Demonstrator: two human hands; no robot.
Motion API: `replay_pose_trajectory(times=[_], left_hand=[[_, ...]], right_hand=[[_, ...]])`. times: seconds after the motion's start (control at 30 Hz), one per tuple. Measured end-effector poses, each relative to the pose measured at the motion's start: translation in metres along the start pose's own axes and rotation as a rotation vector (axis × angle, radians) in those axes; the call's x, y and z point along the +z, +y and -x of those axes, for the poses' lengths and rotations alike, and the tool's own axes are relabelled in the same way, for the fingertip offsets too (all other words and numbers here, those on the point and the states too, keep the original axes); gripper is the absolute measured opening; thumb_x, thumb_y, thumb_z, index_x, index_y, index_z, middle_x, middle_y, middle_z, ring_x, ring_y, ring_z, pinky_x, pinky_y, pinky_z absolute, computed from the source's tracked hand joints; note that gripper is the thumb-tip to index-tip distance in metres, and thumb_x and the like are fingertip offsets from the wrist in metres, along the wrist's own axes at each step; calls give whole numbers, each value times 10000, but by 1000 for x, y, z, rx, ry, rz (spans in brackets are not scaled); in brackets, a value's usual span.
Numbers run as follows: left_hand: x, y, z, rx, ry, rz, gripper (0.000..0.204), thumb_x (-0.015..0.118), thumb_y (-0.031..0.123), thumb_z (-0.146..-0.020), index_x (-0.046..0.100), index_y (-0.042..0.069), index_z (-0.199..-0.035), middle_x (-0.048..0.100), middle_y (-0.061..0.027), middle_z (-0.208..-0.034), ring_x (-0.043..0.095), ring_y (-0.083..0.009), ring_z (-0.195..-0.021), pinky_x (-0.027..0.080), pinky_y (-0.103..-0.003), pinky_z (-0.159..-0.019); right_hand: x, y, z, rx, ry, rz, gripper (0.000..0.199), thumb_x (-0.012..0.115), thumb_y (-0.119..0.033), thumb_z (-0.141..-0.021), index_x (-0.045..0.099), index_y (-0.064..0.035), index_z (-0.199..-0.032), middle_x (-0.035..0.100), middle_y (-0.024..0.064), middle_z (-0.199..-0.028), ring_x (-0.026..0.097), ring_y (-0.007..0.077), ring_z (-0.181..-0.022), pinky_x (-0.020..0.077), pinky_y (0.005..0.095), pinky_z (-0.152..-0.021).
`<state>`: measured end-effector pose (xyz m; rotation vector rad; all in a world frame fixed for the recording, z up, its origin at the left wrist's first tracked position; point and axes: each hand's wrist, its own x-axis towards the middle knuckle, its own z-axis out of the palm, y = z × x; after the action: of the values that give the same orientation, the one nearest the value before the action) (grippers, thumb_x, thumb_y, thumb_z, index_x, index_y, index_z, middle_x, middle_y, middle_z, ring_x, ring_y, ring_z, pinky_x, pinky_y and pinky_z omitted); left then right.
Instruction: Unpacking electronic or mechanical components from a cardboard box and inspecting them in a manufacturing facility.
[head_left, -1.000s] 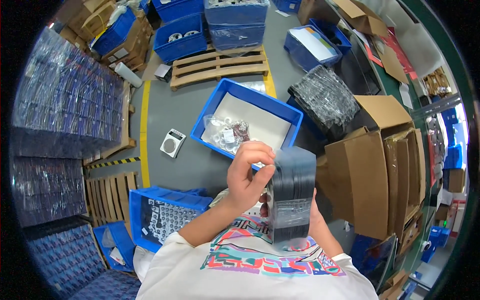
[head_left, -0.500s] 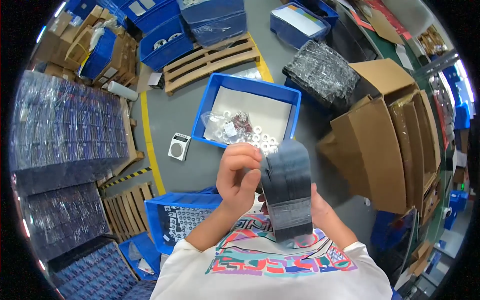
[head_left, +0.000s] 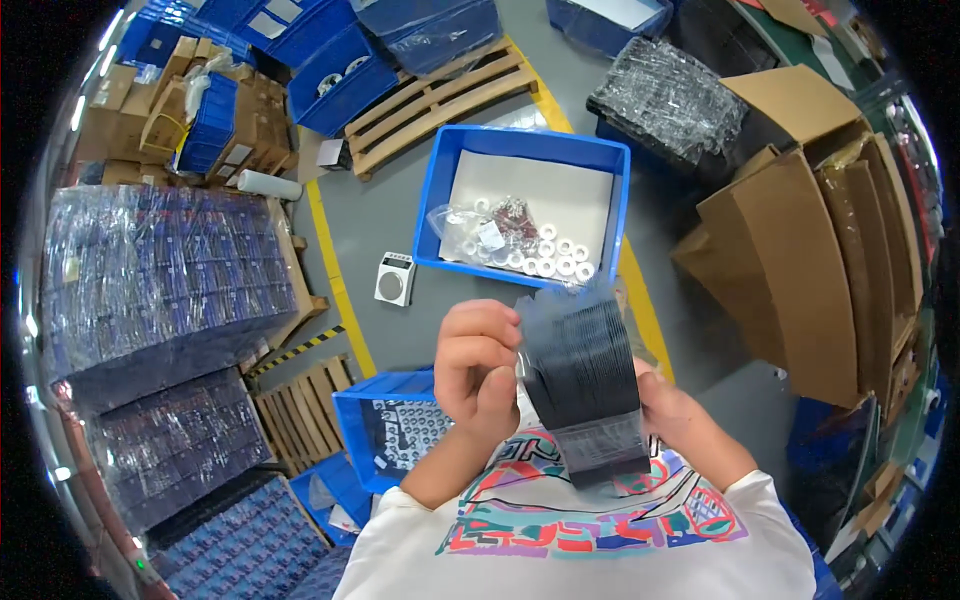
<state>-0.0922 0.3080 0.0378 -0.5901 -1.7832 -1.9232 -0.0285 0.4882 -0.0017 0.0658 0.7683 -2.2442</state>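
Note:
In front of my chest is a thick stack of thin dark sheets (head_left: 585, 365), with a clear band or wrap around its lower part. My right hand (head_left: 680, 410) grips the stack from its right side and below, most of its fingers hidden behind it. My left hand (head_left: 478, 365) is at the stack's left edge, fingers curled in toward the thumb; whatever lies between them is too small to make out. The sheets' upper end fans out and looks blurred. Beyond the stack, a blue bin (head_left: 522, 275) holds white rings (head_left: 566, 266), a clear plastic bag (head_left: 462, 232) and a dark red bundle.
A small white device with a round dial (head_left: 393, 280) sits on the floor left of the bin. Wrapped stacks (head_left: 170, 270) stand at left, a wooden pallet (head_left: 440, 100) beyond. Cardboard boxes (head_left: 790, 260) are at right. Another blue bin (head_left: 390, 430) with small parts is near my left forearm.
The view has shifted, so the surroundings sit farther right. The stack's upper sheets are more fanned, and its tilt has changed slightly. My left hand remains by its edge.

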Motion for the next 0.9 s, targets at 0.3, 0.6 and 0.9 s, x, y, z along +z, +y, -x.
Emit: replay_pose_trajectory(times=[0.3,0.6,0.9], left_hand=[[-1,0,3,-32,13,-45,185,552,204,-859,490,30,-847,537,-126,-863,512,-258,-828,434,-366,-757],[4,1,3,-71,-37,-3,118,543,105,-823,489,11,-869,523,-137,-901,495,-240,-846,423,-340,-764],[12,5,3,-215,-16,56,168,556,69,-814,527,-19,-954,520,-110,-899,487,-204,-826,409,-307,-749]], right_hand=[[2,-5,-5,15,-4,-29,973,589,-671,-721,332,33,-1341,472,141,-1292,488,217,-1171,404,354,-977],[-10,2,3,14,-22,-144,937,614,-605,-755,275,16,-1369,415,123,-1350,429,202,-1227,365,355,-1008],[-20,11,5,65,42,-72,1083,579,-762,-624,308,-30,-1374,446,219,-1287,525,343,-1110,452,447,-931]])
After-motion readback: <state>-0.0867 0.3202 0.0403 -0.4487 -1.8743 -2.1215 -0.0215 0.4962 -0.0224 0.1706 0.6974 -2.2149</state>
